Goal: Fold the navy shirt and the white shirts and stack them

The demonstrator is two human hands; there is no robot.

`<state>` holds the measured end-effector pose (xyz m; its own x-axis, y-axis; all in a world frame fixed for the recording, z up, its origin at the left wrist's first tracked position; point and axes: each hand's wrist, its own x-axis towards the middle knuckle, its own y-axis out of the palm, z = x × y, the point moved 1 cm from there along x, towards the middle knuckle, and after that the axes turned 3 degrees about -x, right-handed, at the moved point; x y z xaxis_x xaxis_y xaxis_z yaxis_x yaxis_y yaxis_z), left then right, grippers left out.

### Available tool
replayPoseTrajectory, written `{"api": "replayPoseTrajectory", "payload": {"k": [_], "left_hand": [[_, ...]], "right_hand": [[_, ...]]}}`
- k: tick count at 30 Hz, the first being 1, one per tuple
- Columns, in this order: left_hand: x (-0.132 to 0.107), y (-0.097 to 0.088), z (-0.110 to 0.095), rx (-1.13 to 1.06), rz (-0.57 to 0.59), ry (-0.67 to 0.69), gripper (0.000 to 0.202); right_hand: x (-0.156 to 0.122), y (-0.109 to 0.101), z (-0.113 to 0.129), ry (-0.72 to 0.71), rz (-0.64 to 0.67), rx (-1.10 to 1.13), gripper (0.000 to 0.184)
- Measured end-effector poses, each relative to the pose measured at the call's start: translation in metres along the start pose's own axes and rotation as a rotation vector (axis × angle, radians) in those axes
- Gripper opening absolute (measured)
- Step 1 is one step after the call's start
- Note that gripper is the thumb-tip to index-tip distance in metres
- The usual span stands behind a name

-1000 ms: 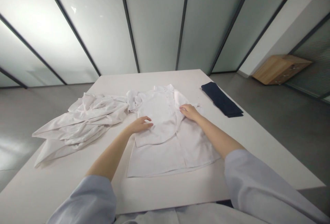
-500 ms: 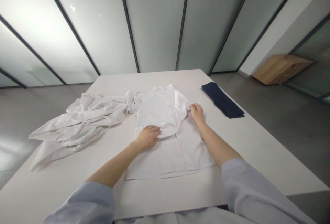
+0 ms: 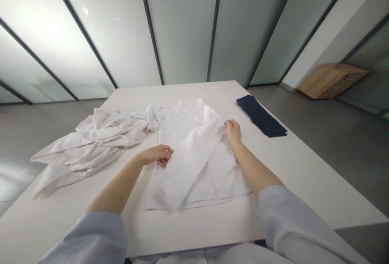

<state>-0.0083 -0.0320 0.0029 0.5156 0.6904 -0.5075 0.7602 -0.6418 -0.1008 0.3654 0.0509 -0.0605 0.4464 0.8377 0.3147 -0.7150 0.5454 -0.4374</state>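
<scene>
White shirt (image 3: 188,162) lies flat on the table (image 3: 304,183), collar at the far end, hem at the near end, centred left to right. A long folded panel (image 3: 193,162) of the shirt, possibly a sleeve or front edge (cannot tell which), crosses it diagonally, from far right down to the near left by the hem. In the previous frame this fold was shorter and rounded, ending mid-shirt.

Left hand (image 3: 154,155) has moved left and farther away, from flat on the shirt's middle to its left edge. The palm now faces inward and the fingers are loosely curled, tips beside the panel's left side. Whether they hold cloth: cannot tell.

Right hand (image 3: 233,131) is nearly where it was, at the shirt's far right. The wrist is angled and the fingers are closed at the panel's upper end, apparently pinching it.

Both forearms reach forward from pale blue sleeves, the left sleeve (image 3: 91,235) and the right sleeve (image 3: 291,223).

Crumpled white garment (image 3: 91,146) lies left of the shirt, touching its far left corner. Folded navy cloth (image 3: 261,116) lies right of the shirt, well clear of the right hand, near the table's far right edge. Wooden cabinet (image 3: 332,80) stands on the floor beyond, far right.
</scene>
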Motion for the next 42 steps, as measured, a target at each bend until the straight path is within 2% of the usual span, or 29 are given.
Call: {"api": "replayPoseTrajectory", "payload": {"k": [2,5,6,8,11,14,19,23,26,29,34,38,42], "left_hand": [[0.006,-0.008,0.007,0.251,-0.169,0.078,0.027],[0.027,-0.015,0.002,0.703,-0.523,0.284,0.027],[0.036,-0.016,-0.002,0.840,-0.599,0.333,0.029],[0.056,-0.016,-0.009,1.037,-0.671,0.373,0.035],[0.083,-0.016,-0.013,1.176,-0.705,0.280,0.047],[0.094,-0.017,-0.007,1.238,-0.671,0.154,0.057],[0.088,-0.012,0.007,1.304,-0.639,0.148,0.063],[0.080,-0.008,0.010,1.307,-0.641,0.159,0.062],[0.078,-0.006,0.008,1.286,-0.646,0.163,0.061],[0.078,-0.007,0.008,1.258,-0.652,0.173,0.060],[0.079,-0.008,0.010,1.238,-0.658,0.193,0.059],[0.079,-0.009,0.009,1.233,-0.656,0.193,0.060],[0.077,-0.009,0.008,1.230,-0.647,0.184,0.060]], "right_hand": [[0.000,0.000,-0.001,-0.002,0.001,-0.008,0.023],[-0.001,0.001,0.001,-0.039,-0.004,-0.047,0.025],[-0.002,0.002,0.001,-0.056,-0.007,-0.072,0.026],[-0.003,0.004,0.003,-0.082,-0.006,-0.142,0.028],[0.000,0.005,0.003,-0.085,0.015,-0.279,0.032],[0.012,0.002,0.003,-0.112,0.055,-0.437,0.035],[0.045,0.007,0.016,-0.168,0.186,-0.616,0.034],[0.062,0.030,0.032,-0.171,0.388,-0.695,0.034],[0.073,0.043,0.037,-0.169,0.464,-0.800,0.030],[0.091,0.043,0.033,-0.115,0.440,-0.801,0.028],[0.120,0.022,0.018,0.003,0.352,-0.725,0.031],[0.119,0.013,0.010,0.056,0.380,-0.698,0.040],[0.109,0.020,0.012,0.026,0.499,-0.765,0.035]]}}
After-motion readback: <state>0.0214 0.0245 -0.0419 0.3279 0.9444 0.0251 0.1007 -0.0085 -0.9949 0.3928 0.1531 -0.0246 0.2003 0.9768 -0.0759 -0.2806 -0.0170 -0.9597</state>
